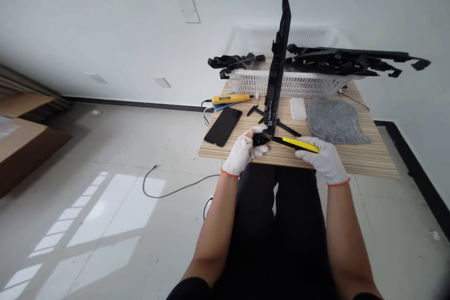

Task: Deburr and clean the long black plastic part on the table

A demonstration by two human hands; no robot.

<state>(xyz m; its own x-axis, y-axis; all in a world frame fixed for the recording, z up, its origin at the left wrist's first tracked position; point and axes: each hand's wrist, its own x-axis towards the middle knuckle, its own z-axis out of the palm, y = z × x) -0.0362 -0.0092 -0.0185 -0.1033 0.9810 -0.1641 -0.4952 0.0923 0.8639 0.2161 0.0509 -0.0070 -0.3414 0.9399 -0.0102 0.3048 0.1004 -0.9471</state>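
Observation:
My left hand (pixel 243 151), in a white knit glove with an orange cuff, is closed around the near end of a long black plastic part (pixel 276 77). The part reaches away from me, its far end rising above a white basket. My right hand (pixel 325 158), gloved the same way, grips a yellow and black utility knife (pixel 300 144). The knife's tip points left and meets the near end of the part; whether it touches I cannot tell. Black calipers (pixel 286 127) lie on the table, partly hidden behind the part.
A white plastic basket (pixel 305 84) holds several similar black parts (pixel 337 61) that jut over its rim. On the wooden table (pixel 372 159) lie a phone (pixel 223 126), a yellow corded tool (pixel 230 98), a white block (pixel 298 108) and a grey cloth (pixel 333 119). Cardboard boxes (pixel 28 150) stand left.

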